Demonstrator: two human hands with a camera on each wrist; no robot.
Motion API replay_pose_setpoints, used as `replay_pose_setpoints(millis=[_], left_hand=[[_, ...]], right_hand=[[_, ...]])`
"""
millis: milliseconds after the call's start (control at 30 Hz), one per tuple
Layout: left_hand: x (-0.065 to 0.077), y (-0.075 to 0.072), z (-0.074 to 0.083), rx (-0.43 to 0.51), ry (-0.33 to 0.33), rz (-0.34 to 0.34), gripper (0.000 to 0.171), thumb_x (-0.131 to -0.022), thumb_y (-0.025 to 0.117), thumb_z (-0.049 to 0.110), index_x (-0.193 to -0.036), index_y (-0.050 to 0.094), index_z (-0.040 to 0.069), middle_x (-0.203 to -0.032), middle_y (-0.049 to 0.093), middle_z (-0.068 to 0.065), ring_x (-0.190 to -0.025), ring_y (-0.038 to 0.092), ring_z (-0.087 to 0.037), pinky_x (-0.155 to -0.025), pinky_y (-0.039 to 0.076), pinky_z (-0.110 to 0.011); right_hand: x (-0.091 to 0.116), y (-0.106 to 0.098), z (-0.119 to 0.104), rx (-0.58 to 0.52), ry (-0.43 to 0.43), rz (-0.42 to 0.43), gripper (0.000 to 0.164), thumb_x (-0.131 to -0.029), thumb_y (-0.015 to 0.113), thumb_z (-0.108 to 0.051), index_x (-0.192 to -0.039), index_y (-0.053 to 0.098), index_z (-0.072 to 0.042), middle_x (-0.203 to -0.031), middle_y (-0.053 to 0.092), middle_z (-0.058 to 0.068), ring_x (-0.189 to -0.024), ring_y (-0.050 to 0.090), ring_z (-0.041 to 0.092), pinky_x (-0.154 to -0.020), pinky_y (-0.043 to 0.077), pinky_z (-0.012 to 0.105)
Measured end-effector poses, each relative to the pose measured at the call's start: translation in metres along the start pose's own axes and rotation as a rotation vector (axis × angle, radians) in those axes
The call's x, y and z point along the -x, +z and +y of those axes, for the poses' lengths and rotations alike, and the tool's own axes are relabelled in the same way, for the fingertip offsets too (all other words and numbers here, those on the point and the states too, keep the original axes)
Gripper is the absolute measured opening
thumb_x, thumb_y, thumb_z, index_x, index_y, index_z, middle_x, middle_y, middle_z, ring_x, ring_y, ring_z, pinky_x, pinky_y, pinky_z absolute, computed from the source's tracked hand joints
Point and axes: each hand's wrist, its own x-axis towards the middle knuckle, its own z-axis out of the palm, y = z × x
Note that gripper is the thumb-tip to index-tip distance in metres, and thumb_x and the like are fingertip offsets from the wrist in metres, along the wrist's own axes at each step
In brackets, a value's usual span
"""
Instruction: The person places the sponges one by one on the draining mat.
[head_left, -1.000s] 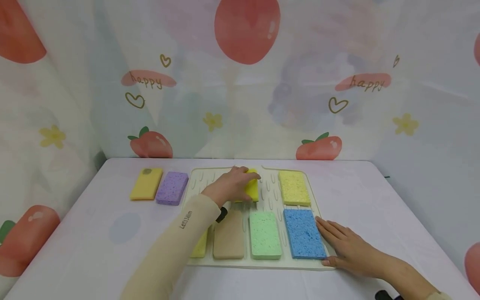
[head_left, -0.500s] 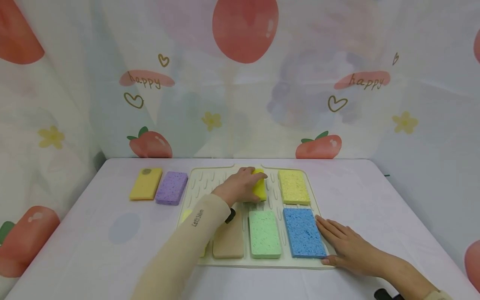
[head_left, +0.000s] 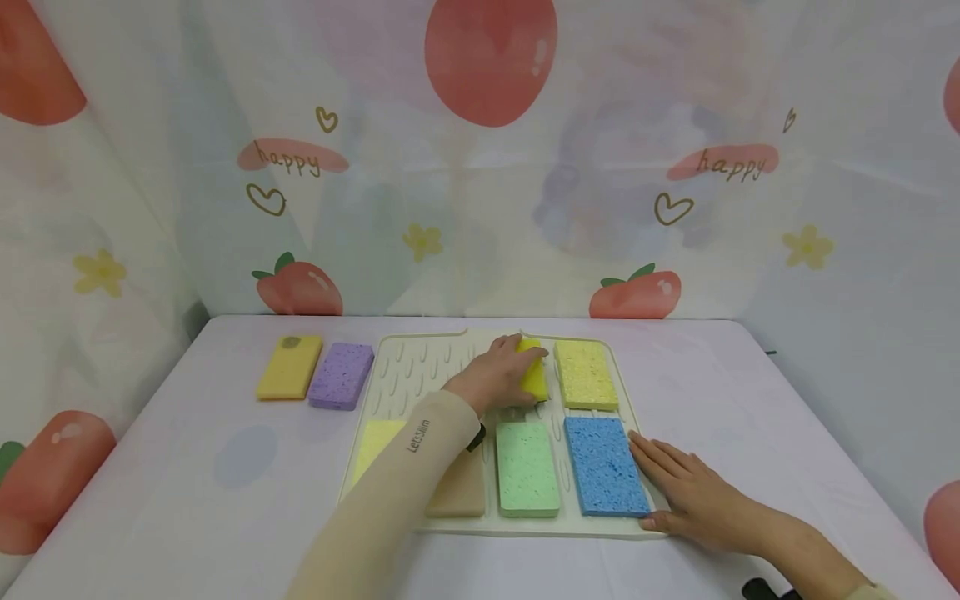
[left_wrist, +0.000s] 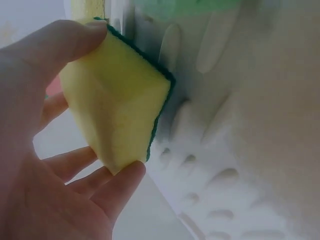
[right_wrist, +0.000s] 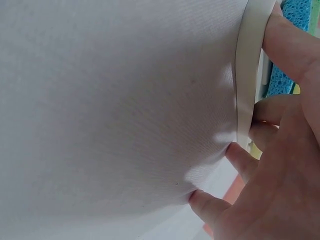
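My left hand pinches a yellow scouring sponge between thumb and fingers over the back of a cream ridged mat. In the left wrist view the sponge shows a thin dark green scrub layer facing the mat. A speckled yellow sponge lies on the mat just right of it. Along the mat's front lie a blue sponge, a light green sponge, a tan block and a pale yellow one, the last two partly behind my sleeve. My right hand rests with extended fingers at the mat's right edge.
Left of the mat, a purple sponge and a flat yellow sponge with a dark round spot lie on the white-covered table. A printed curtain stands behind the table and along its sides.
My left hand has moved right with the scouring sponge, toward the speckled yellow sponge, uncovering more of the pale yellow one. My right hand stays at the mat's edge.
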Motion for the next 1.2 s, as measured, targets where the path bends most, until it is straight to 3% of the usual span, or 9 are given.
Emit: replay_pose_setpoints(millis=[167, 433, 600, 733, 933, 1200], left_hand=[[0.001, 0.002, 0.003, 0.029, 0.001, -0.017, 0.07, -0.09, 0.073, 0.036, -0.151, 0.04, 0.027, -0.162, 0.028, -0.012, -0.149, 0.028, -0.029, -0.113, 0.043, -0.043], [0.002, 0.004, 0.001, -0.08, 0.042, 0.02, 0.07, -0.091, 0.07, 0.039, -0.15, 0.04, 0.018, -0.161, 0.03, -0.015, -0.151, 0.026, -0.034, -0.118, 0.036, -0.041], [-0.002, 0.006, 0.002, -0.096, 0.017, -0.001, 0.071, -0.091, 0.07, 0.042, -0.149, 0.041, 0.012, -0.16, 0.031, -0.017, -0.151, 0.026, -0.032, -0.12, 0.032, -0.036], [-0.003, 0.007, 0.003, -0.065, 0.002, -0.025, 0.072, -0.091, 0.071, 0.04, -0.149, 0.041, 0.01, -0.162, 0.027, -0.017, -0.152, 0.023, -0.032, -0.121, 0.03, -0.037], [0.004, -0.002, -0.005, 0.031, -0.007, -0.005, 0.079, -0.089, 0.074, 0.037, -0.154, 0.035, 0.014, -0.165, 0.021, -0.011, -0.154, 0.017, -0.028, -0.122, 0.029, -0.037], [0.025, -0.027, -0.038, 0.157, -0.01, 0.084, 0.073, -0.095, 0.068, 0.034, -0.156, 0.031, 0.017, -0.165, 0.019, -0.01, -0.152, 0.022, -0.029, -0.119, 0.034, -0.043]], right_hand=[[-0.001, 0.0, -0.001, -0.008, -0.008, 0.005, 0.099, -0.086, 0.062, -0.061, -0.157, 0.025, -0.003, -0.163, 0.022, 0.018, -0.144, 0.023, 0.049, -0.104, 0.021, 0.08], [-0.002, 0.0, -0.003, 0.001, -0.011, 0.015, 0.099, -0.085, 0.063, -0.06, -0.156, 0.027, -0.002, -0.162, 0.025, 0.018, -0.143, 0.025, 0.05, -0.104, 0.024, 0.079], [-0.001, -0.001, -0.002, -0.003, -0.024, 0.017, 0.097, -0.086, 0.064, -0.058, -0.156, 0.026, -0.002, -0.162, 0.025, 0.019, -0.143, 0.025, 0.05, -0.103, 0.025, 0.079], [-0.001, -0.001, -0.001, -0.002, -0.017, 0.012, 0.098, -0.086, 0.065, -0.058, -0.156, 0.026, -0.002, -0.162, 0.025, 0.019, -0.143, 0.025, 0.05, -0.103, 0.025, 0.079], [-0.001, 0.0, 0.0, -0.008, -0.029, 0.015, 0.097, -0.086, 0.065, -0.056, -0.156, 0.026, -0.002, -0.162, 0.025, 0.019, -0.142, 0.024, 0.05, -0.102, 0.025, 0.079], [-0.001, 0.001, 0.002, -0.016, -0.023, 0.022, 0.097, -0.086, 0.065, -0.058, -0.155, 0.028, -0.002, -0.162, 0.025, 0.018, -0.143, 0.025, 0.049, -0.102, 0.024, 0.079]])
